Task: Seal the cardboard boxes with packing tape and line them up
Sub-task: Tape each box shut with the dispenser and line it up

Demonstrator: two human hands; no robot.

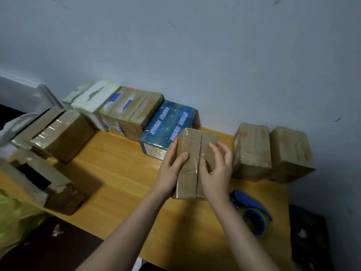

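Left hand (172, 167) grips the taped box (192, 141), right hand (216, 173) presses flat on its seam; the open box (64, 198) near left apparently awaits sealing.
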